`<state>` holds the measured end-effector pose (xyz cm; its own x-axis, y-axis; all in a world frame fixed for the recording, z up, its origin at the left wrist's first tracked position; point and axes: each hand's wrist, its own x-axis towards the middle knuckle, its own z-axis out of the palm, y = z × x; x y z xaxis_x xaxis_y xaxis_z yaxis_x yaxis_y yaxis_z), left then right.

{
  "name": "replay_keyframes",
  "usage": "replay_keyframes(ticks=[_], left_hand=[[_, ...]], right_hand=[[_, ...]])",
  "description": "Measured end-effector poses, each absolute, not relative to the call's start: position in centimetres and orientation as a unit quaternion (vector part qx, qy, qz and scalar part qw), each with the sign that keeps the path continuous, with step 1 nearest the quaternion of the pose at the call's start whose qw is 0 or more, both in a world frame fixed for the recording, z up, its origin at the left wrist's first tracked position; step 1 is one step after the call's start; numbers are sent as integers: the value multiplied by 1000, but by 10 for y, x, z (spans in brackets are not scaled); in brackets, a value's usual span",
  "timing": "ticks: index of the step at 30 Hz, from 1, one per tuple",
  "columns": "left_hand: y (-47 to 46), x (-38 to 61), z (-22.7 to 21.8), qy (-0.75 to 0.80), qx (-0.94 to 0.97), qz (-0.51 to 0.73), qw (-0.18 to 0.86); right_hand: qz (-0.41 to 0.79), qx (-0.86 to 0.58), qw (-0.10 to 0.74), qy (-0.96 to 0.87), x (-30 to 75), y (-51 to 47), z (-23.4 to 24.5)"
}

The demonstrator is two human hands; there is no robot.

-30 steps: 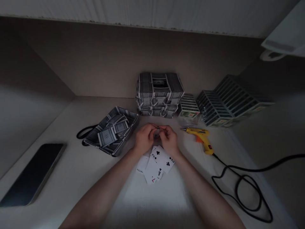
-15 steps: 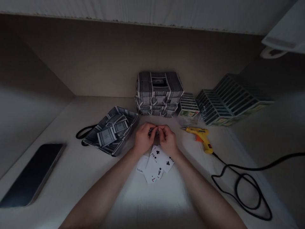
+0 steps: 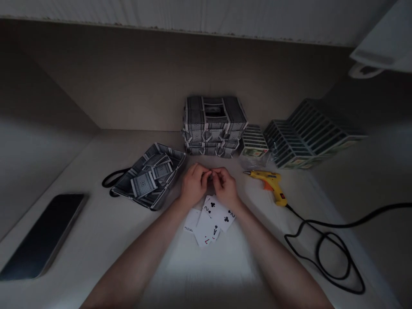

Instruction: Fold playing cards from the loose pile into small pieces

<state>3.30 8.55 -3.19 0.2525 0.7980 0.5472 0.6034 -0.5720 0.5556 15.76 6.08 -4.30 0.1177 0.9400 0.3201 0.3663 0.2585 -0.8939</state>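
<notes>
My left hand [image 3: 193, 183] and my right hand [image 3: 225, 184] meet fingertip to fingertip over the table, both closed in a pinch. Between them is what looks like a playing card [image 3: 210, 174], mostly hidden by the fingers. Below my hands lies a loose fan of playing cards [image 3: 206, 225], face up, a two of clubs and an ace among them. To the left, an open tray [image 3: 119, 189] made of card backs holds several cards [image 3: 143, 184]. Behind my hands stands a box [image 3: 214, 124] built of folded cards, with a rectangular opening on top.
On the right lies a yellow glue gun [image 3: 268, 180] with a looping black cable [image 3: 322, 227]. Behind it stand stacks of card packs [image 3: 292, 146] and some clear wrapping [image 3: 254, 162]. A dark phone [image 3: 43, 236] lies at left; a black strap [image 3: 114, 177] is beside the tray.
My hands stay together, with small finger movements; the dark patterned edge under my left fingers is less visible now. The view has shifted slightly.
</notes>
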Motion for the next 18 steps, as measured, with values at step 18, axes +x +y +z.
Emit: replay_keyframes(ticks=[18], left_hand=[[87, 34, -37, 474, 763, 414, 146]], right_hand=[[280, -573, 578, -509, 158, 70, -52]])
